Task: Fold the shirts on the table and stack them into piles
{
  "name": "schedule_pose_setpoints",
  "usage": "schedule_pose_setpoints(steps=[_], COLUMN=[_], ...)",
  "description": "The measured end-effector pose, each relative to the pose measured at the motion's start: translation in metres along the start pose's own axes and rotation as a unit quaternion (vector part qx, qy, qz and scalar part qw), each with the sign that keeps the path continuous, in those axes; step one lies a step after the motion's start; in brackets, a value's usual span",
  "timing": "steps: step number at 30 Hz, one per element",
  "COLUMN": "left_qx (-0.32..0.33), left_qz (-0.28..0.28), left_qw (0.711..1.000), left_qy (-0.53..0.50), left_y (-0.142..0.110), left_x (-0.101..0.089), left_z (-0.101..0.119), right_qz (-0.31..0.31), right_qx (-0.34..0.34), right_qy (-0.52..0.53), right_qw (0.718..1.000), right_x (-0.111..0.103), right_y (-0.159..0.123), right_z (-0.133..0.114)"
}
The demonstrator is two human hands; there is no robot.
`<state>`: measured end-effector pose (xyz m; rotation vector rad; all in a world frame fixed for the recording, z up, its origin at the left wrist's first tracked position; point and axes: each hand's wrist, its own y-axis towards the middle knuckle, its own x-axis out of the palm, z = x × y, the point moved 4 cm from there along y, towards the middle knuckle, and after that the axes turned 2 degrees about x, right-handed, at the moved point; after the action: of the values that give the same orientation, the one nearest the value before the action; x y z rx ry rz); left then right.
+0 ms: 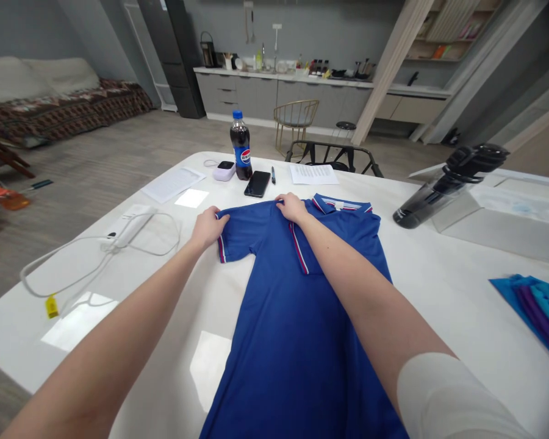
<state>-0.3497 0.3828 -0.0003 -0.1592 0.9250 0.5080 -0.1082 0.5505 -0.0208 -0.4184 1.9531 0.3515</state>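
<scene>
A blue polo shirt point(293, 329) lies spread on the white table, its collar at the far end and its lower part running toward me. Red and white stripes trim the collar, the sleeve cuffs. One sleeve is folded over the chest; the other stretches out to the left. My left hand point(209, 227) pinches the cuff of that left sleeve between thumb and fingers. Up at the shoulder seam, my right hand point(291, 207) grips the fabric, with its fingertips partly hidden. My right forearm crosses over the shirt's chest.
Beyond the shirt stand a cola bottle point(241, 146), a phone point(257, 184), a pen point(273, 175) and papers point(313, 174). A power strip point(130, 225) with cables lies left. On the right are a dark tumbler point(432, 195), a white box point(503, 219) and folded clothes point(537, 308).
</scene>
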Motion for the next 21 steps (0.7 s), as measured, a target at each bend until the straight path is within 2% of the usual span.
schedule_pose_setpoints(steps=[2,5,7,9,12,15,16,17,18,19,20,21], left_qx=[0.007,-0.005,0.007,0.038,0.082,0.097,0.099,0.1,0.102,0.114,0.14,0.181], left_qz=[-0.018,-0.092,-0.141,-0.196,-0.279,-0.347,-0.376,-0.39,-0.377,-0.331,-0.261,-0.197], left_qw=[0.987,0.917,0.872,0.839,0.796,0.757,0.756,0.771,0.804,0.854,0.906,0.941], left_qy=[-0.16,-0.389,-0.468,-0.506,-0.531,-0.545,-0.527,-0.494,-0.448,-0.385,-0.303,-0.207], left_y=[-0.01,-0.027,-0.04,-0.055,-0.085,-0.115,-0.123,-0.126,-0.125,-0.119,-0.109,-0.098], left_x=[-0.009,-0.022,-0.029,-0.029,-0.008,0.039,0.059,0.079,0.096,0.11,0.12,0.128], left_z=[0.008,0.036,0.07,0.115,0.192,0.251,0.262,0.267,0.266,0.261,0.255,0.248], right_qz=[0.019,0.069,0.095,0.113,0.113,0.095,0.093,0.095,0.098,0.101,0.102,0.102], right_qx=[-0.008,-0.027,-0.048,-0.058,-0.035,0.035,0.074,0.111,0.143,0.165,0.176,0.179], right_qy=[0.018,0.078,0.129,0.186,0.288,0.371,0.382,0.382,0.372,0.357,0.339,0.316], right_qw=[1.0,0.994,0.986,0.974,0.95,0.923,0.917,0.913,0.912,0.914,0.918,0.926], right_x=[-0.002,-0.017,-0.033,-0.053,-0.083,-0.102,-0.106,-0.109,-0.11,-0.111,-0.111,-0.111], right_y=[0.002,0.001,-0.001,-0.004,-0.015,-0.042,-0.056,-0.071,-0.089,-0.107,-0.126,-0.144], right_z=[-0.001,0.003,0.009,0.022,0.054,0.103,0.122,0.141,0.16,0.175,0.188,0.197])
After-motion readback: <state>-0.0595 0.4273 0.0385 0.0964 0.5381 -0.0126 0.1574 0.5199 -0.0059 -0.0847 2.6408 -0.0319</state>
